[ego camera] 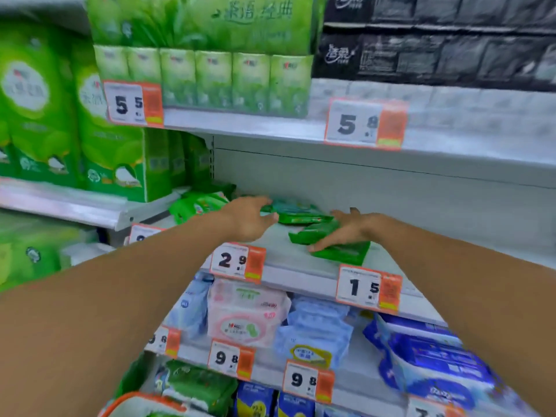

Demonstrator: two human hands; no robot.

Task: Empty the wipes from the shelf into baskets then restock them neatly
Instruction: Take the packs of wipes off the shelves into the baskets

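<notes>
Several flat green wipe packs lie on the white middle shelf [288, 260]. My left hand [249, 218] reaches over the shelf with fingers extended, touching a small stack of green packs [301, 216] at the back. My right hand [346, 228] lies flat with straight fingers on two green packs [343, 251] near the shelf's front edge. More green packs [198, 204] lie loosely at the shelf's left end. An orange-rimmed basket [141, 401] shows at the bottom left edge, with a green pack inside it.
Price tags [237, 261] [368, 288] hang on the shelf's front lip. The shelf above holds green tissue packs [204, 82] and black ones [436, 40]. Lower shelves carry pink, light-blue and dark-blue wipe packs [249, 314]. Tall green paper packs [111, 139] stand at the left.
</notes>
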